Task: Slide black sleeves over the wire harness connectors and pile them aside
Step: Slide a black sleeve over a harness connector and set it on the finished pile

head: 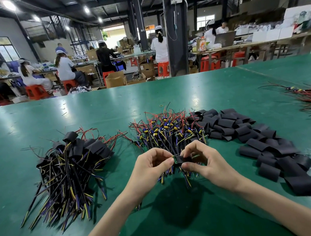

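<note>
Black sleeve (183,160) in play is a short, flat, matte piece of tubing, held just in front of the big wire pile (170,129), right over its near ends. The right hand (205,163) pinches the sleeve between thumb and fingers. The left hand (150,166) pinches something small at the sleeve's left opening with thumb and forefinger; a bit of yellow-green pokes out there, but it's too small to say exactly what it is.

That wire pile is a tangle of red, black, yellow and blue leads with little blue-and-yellow parts on them, all lying on the green table (95,112). Left of it, well apart, sits a second heap (71,160) where the wires already wear black sleeves at their far ends, with the long leads fanning toward the camera. Right of the pile, touching its edge, a spread of loose sleeves (253,138) runs forward in a curved band. Just behind the pile lies a small yellow rubber band (161,105).
</note>
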The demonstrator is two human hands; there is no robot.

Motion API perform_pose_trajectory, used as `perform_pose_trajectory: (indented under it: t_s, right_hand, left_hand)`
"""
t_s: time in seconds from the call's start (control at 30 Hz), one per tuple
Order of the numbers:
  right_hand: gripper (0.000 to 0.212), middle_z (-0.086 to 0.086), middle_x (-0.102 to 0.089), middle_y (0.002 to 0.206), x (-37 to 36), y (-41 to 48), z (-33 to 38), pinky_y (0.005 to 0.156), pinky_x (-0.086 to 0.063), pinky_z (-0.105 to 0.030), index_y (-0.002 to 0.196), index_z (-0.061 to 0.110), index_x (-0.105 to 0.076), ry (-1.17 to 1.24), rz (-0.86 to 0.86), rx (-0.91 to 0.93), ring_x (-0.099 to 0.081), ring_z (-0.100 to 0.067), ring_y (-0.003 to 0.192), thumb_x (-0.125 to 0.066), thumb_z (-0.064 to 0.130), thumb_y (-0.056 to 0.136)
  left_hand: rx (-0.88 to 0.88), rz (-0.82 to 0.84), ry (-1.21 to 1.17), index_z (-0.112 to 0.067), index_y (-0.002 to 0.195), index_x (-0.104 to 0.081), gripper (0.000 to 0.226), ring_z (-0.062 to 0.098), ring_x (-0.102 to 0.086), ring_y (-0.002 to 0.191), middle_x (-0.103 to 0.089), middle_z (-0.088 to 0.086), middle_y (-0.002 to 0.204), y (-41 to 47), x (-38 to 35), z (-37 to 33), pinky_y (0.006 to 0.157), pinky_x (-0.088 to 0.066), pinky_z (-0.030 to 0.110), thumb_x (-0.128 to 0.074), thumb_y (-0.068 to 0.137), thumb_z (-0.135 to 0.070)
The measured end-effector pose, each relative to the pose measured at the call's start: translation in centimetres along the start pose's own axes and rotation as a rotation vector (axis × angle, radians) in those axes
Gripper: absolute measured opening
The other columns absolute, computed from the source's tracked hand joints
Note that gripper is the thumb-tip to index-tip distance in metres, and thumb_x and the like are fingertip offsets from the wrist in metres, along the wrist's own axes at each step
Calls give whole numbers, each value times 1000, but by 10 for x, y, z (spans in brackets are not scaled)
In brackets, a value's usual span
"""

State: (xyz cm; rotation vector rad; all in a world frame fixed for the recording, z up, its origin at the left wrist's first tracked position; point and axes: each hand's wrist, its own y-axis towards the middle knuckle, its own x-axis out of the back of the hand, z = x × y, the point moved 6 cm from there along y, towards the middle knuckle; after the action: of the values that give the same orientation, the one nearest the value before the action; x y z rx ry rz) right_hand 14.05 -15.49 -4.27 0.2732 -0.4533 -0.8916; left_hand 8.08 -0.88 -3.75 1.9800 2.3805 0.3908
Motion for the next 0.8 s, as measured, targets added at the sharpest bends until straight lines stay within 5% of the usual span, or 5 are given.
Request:
perform_pose_trajectory:
  t_s: [0.1, 0.47, 0.8]
  right_hand:
    - [29, 0, -65, 82, -2, 1, -6, 72, -49, -21, 93, 14, -58, 127, 7, -67, -58, -10, 76, -75, 20, 69]
    - [31, -2, -72, 88, 0, 0, -4, 73, -51, -18, 88, 10, -67, 201, -78, -45, -67, -9, 80, -80, 11, 60]
    - [28, -7, -72, 84, 0, -2, -4, 73, -55, -24, 85, 12, -69, 228, -96, -96, -66, -12, 75, -80, 9, 60]
  left_hand:
    - [-11, 5, -16, -12, 80, -66, 13, 6, -55, 63, -64, -4, 67, 0, 0, -2, 59, -44, 15, -69, 82, 0]
    - [-7, -18, -51, -9, 83, -64, 11, 2, -56, 61, -63, -7, 67, -1, 2, -3, 57, -43, 11, -69, 82, 1]
    - [-33, -56, -77, -8, 85, -62, 16, 2, -56, 62, -62, -9, 64, 0, 3, -4, 59, -44, 12, -70, 79, 5]
